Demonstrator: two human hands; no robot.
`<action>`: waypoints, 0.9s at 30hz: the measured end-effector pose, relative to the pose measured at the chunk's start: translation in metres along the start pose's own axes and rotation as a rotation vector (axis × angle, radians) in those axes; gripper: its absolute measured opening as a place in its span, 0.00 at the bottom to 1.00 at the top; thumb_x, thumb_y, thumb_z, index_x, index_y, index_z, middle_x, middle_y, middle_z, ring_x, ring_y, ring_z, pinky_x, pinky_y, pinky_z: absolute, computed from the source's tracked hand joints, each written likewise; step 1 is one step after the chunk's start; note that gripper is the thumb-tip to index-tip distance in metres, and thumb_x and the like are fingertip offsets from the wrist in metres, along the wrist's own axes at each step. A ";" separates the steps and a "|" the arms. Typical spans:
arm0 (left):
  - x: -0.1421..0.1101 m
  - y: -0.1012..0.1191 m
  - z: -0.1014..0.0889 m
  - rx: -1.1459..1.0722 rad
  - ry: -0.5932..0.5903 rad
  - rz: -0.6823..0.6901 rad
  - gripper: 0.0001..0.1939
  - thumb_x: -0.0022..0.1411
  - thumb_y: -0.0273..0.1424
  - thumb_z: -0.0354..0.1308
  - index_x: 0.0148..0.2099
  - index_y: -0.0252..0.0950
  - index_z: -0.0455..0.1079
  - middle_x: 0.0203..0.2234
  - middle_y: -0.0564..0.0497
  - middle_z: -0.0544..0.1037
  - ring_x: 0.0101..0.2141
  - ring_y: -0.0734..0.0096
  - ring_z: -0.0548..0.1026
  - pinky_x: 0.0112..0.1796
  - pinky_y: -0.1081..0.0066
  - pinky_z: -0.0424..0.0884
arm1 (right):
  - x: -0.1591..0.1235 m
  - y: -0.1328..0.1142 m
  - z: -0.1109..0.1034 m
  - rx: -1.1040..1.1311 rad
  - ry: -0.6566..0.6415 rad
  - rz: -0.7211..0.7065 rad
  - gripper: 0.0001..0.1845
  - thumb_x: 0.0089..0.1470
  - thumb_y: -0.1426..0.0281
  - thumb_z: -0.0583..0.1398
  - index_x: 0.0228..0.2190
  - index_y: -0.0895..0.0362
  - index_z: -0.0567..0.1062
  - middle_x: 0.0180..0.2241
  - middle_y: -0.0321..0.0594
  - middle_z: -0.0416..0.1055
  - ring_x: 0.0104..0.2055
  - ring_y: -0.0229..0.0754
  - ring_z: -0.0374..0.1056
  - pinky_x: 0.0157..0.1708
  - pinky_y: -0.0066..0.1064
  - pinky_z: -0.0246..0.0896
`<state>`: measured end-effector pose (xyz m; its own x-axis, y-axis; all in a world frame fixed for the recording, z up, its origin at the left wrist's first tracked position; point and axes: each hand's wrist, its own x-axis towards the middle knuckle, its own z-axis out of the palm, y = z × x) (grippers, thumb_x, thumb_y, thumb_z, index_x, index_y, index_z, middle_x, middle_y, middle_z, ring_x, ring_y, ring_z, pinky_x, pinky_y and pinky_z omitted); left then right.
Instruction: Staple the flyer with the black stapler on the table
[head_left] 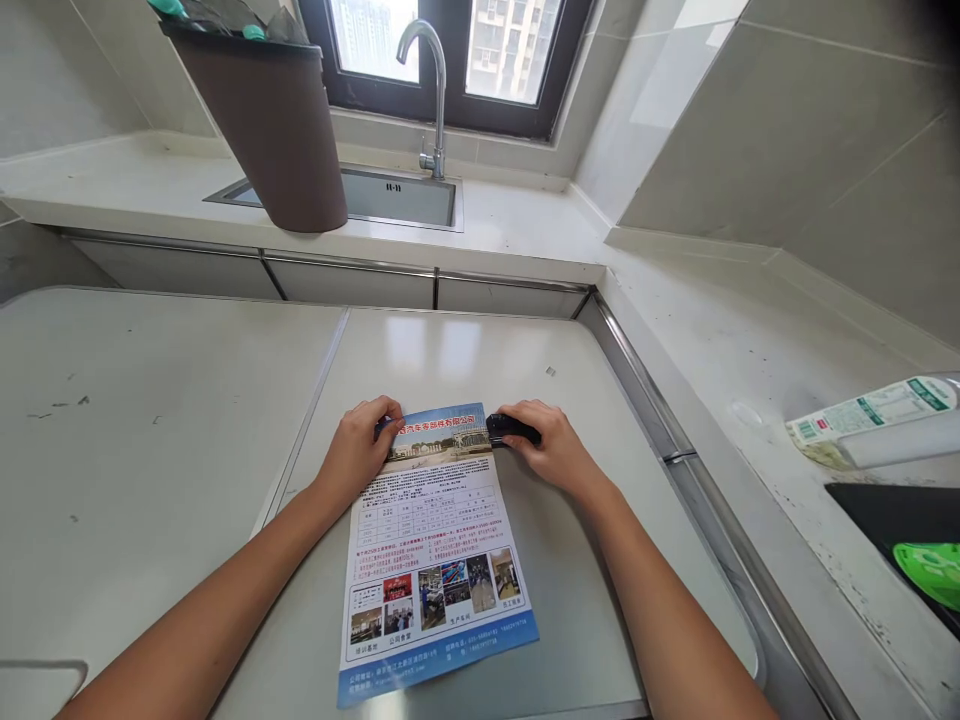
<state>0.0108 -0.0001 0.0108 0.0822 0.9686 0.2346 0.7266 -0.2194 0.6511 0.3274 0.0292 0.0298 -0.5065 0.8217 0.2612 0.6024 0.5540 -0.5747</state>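
A printed flyer (431, 530) with blue bands at top and bottom lies on the white folding table (187, 450), its long side running toward me. My left hand (360, 440) pinches the flyer's upper left edge between thumb and fingers. At its upper right edge, my right hand (546, 440) is wrapped round a black stapler (514, 430), whose front end meets the paper's margin. Whether the paper sits between the stapler's jaws I cannot tell.
Behind the table, a brown bin (259, 130) stands by the sink (401, 198) and its tap (439, 100). On the right counter (697, 320) lie a labelled clear bottle (877, 420) and a black item with a green piece (930, 572).
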 end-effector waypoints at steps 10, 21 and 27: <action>-0.002 0.002 0.002 0.251 0.051 0.020 0.05 0.68 0.28 0.54 0.40 0.40 0.71 0.35 0.49 0.78 0.38 0.57 0.72 0.42 0.58 0.65 | -0.001 -0.005 -0.008 0.024 -0.104 -0.034 0.15 0.58 0.75 0.63 0.47 0.51 0.77 0.41 0.40 0.78 0.43 0.47 0.71 0.44 0.39 0.63; -0.016 0.019 0.008 0.187 -0.426 0.644 0.22 0.71 0.37 0.56 0.65 0.48 0.67 0.65 0.44 0.67 0.64 0.49 0.64 0.62 0.44 0.59 | -0.003 -0.011 -0.010 0.014 -0.123 -0.012 0.16 0.58 0.76 0.63 0.48 0.51 0.76 0.41 0.40 0.78 0.44 0.48 0.71 0.45 0.40 0.63; -0.018 0.014 0.007 0.230 -0.499 0.650 0.26 0.72 0.37 0.54 0.70 0.52 0.61 0.73 0.49 0.53 0.70 0.48 0.53 0.67 0.40 0.48 | -0.004 -0.015 -0.014 0.111 -0.205 -0.059 0.16 0.57 0.75 0.64 0.47 0.52 0.77 0.42 0.41 0.78 0.44 0.48 0.71 0.45 0.40 0.65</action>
<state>0.0245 -0.0193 0.0104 0.7833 0.6080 0.1299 0.5468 -0.7731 0.3215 0.3290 0.0195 0.0488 -0.6603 0.7379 0.1401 0.5025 0.5727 -0.6477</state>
